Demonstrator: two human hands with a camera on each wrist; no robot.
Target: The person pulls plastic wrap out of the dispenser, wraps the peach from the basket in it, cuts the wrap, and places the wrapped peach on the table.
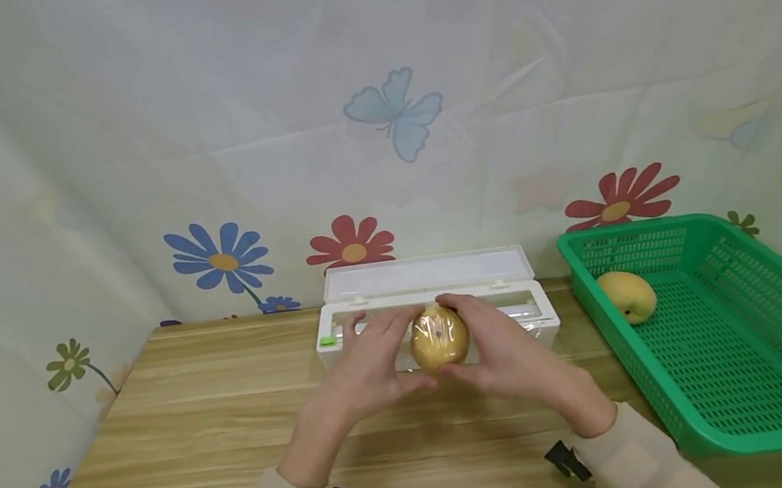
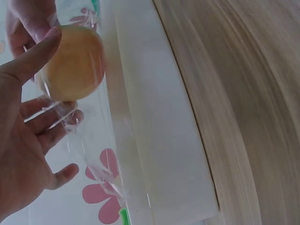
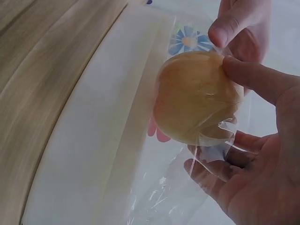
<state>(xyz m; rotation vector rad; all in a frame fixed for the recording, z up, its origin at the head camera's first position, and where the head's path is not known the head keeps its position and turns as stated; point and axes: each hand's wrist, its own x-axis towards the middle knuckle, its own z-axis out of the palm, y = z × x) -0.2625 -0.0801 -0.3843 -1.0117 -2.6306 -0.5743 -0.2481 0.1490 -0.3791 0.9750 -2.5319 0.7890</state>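
Note:
A round yellow fruit point(image 1: 439, 337) with a faint red blush is held between both hands, in front of a white cling film dispenser point(image 1: 550, 320). Clear cling film point(image 3: 164, 194) stretches tight and shiny over the fruit and hangs in loose folds below it. My left hand point(image 1: 371, 365) grips the fruit from the left, its thumb on the near side and fingers at the film. From the right, my right hand point(image 1: 509, 349) grips it too, thumb pressing its surface and fingers bent beneath among the film folds. The two thumbs lie close together.
The dispenser's clear lid point(image 1: 426, 274) stands raised at the back, and a green slider point(image 1: 328, 341) sits at its left end. To the right is a green basket point(image 1: 754, 443) holding another yellow fruit point(image 1: 628, 296). Behind the wooden table point(image 1: 186, 443) hangs a flowered curtain point(image 1: 250, 113).

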